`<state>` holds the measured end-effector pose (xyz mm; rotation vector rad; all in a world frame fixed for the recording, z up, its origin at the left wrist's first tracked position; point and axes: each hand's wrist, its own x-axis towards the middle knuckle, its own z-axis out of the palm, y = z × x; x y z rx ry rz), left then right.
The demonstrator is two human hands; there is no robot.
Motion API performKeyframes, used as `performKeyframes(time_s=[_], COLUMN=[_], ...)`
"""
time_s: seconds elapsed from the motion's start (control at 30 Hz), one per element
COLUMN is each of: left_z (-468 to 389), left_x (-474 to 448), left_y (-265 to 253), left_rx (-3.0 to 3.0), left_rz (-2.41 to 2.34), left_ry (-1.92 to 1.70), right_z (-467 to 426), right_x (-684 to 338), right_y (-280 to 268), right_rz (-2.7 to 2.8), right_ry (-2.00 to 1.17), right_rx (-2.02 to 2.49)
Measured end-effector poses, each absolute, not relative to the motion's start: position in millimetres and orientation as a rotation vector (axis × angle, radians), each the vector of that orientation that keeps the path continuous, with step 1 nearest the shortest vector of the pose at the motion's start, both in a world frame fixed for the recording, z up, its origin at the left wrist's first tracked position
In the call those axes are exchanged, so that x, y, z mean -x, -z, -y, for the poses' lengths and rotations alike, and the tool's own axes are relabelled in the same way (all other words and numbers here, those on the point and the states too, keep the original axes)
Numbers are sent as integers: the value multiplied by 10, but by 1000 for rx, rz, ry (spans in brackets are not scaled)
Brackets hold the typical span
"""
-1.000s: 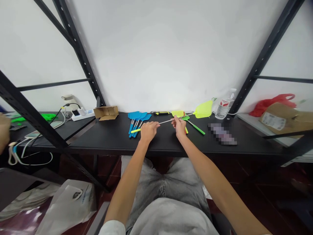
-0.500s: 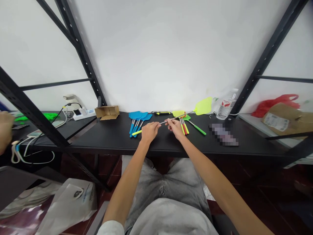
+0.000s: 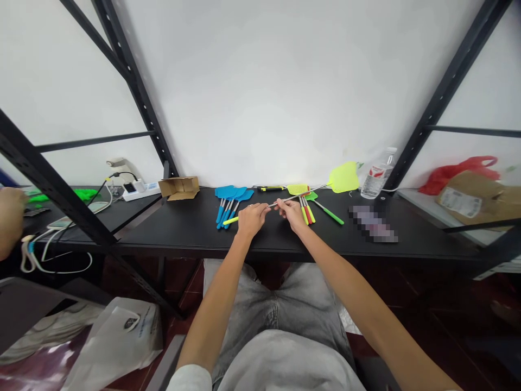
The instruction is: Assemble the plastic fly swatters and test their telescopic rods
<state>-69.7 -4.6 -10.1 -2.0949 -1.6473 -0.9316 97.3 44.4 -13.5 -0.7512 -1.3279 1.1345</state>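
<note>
— Yellow swatter (image 3: pixel 344 177), where is it?
— Above the black table (image 3: pixel 195 228), its head up by the bottle (image 3: pixel 376 176). The left hand (image 3: pixel 251 218) is closed on its yellow grip, and the right hand (image 3: pixel 290 212) pinches the metal rod.
— And beside them?
— Blue swatters (image 3: pixel 230 198) lie left of the hands, and mixed swatters (image 3: pixel 306 203) lie right.
</note>
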Motion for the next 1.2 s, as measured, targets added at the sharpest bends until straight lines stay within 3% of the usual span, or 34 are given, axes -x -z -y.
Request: performKeyframes(time_s=[0.43, 0.83, 1.2], left_z=[66, 55, 43], left_x=[734, 727, 706], left_y=[82, 126, 113], left_rx=[2078, 2111, 2106], left_rz=[1656, 1554, 1591], left_ry=[946, 909, 929], right_z=[-532, -429, -444], right_x=[-1041, -973, -951], right_y=[106, 172, 144], right_rz=[1075, 1573, 1346], right_ry=[-1057, -1179, -1169], right_rx=[745, 635, 727])
